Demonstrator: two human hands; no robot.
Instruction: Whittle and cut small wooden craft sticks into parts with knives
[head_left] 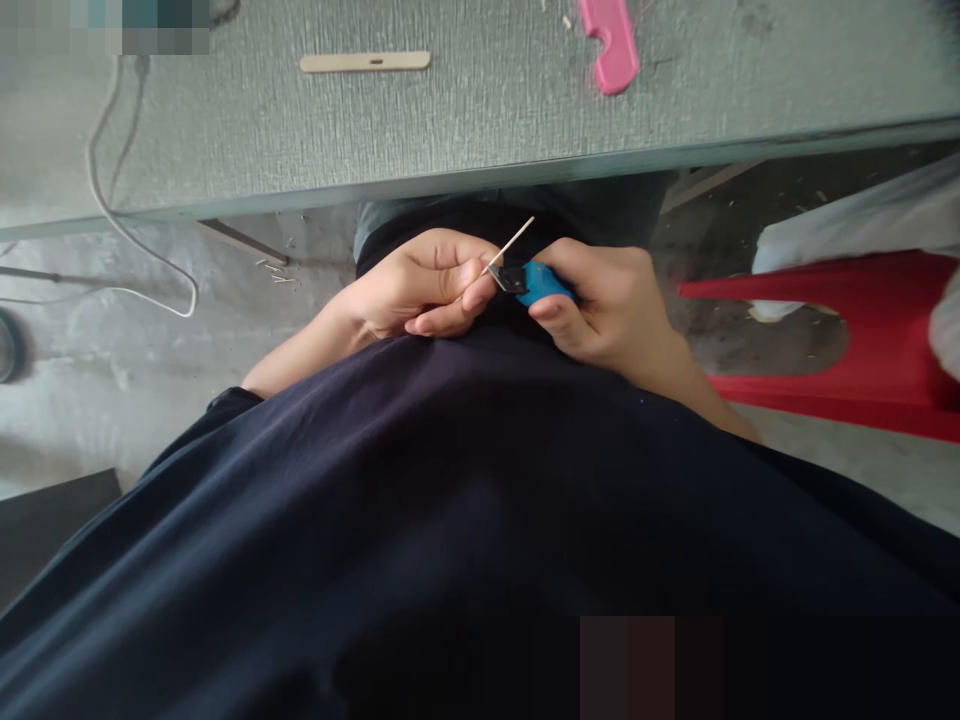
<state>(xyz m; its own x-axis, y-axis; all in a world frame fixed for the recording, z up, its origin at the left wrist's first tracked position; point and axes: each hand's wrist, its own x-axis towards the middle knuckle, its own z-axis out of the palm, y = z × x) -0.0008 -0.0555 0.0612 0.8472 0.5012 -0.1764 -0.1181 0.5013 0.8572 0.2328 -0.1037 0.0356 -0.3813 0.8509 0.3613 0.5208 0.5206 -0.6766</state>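
Observation:
My left hand (420,285) is closed in a pinch on a thin wooden stick (514,243) that points up and to the right. My right hand (607,300) is wrapped round a blue utility knife (540,284), whose dark blade end (510,278) rests against the stick near my left fingertips. Both hands are held close together in my lap, just below the table's front edge, above my dark shirt (480,520).
A grey-green table (450,130) lies ahead, bearing a flat wooden stick (365,62) and a pink plastic tool (613,40). A white cable (112,210) hangs off its left side. A red plastic stool (825,340) stands at the right. Wood shavings (276,272) lie on the concrete floor.

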